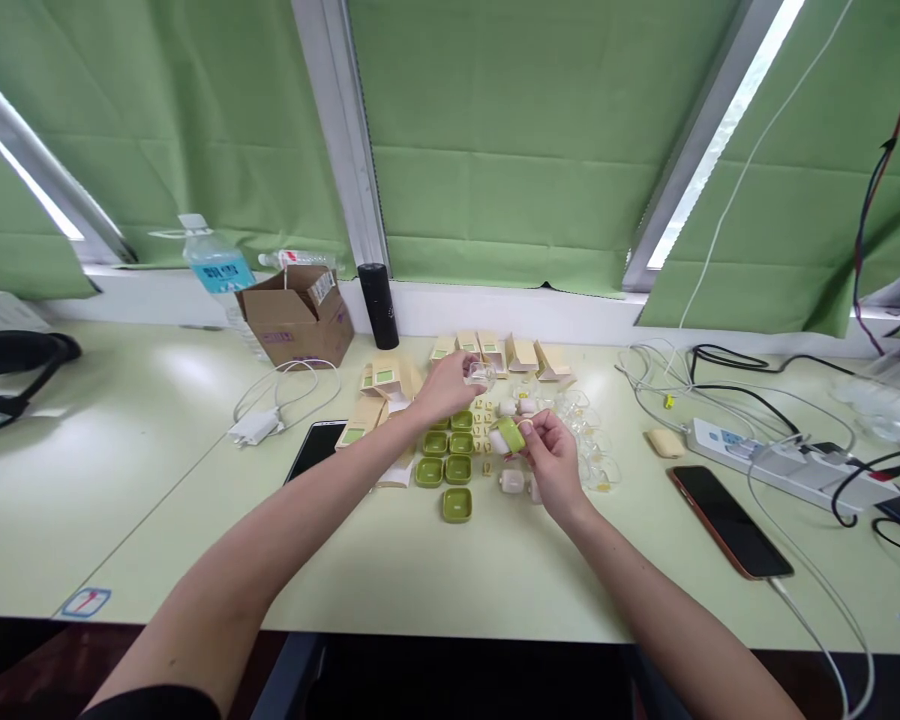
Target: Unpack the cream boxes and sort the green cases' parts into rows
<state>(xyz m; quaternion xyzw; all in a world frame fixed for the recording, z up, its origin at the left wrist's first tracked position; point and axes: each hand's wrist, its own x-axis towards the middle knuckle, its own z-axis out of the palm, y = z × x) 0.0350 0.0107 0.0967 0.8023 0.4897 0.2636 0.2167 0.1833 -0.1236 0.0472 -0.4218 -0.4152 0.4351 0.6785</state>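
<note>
My left hand (447, 386) reaches over the far rows of parts, its fingers closed on a clear plastic cover (482, 375). Closer to me, my right hand (557, 462) pinches a small green-and-white container (508, 436), tilted, with a pale loop beside the fingers. Between and below the hands are several square green trays (457, 505) in columns. Tiny yellow pieces (487, 468) line up right of them. White rounded pieces (511, 482) lie under and around my right hand, and several clear covers (604, 472) are gathered to its right.
Folded cream cartons (521, 354) stand behind the parts. A phone (311, 450) lies left, another phone (731, 522) right, near a power strip (787, 470) with tangled cables. Farther back are a cardboard box (300, 320), a black cylinder (379, 307) and a water bottle (221, 270).
</note>
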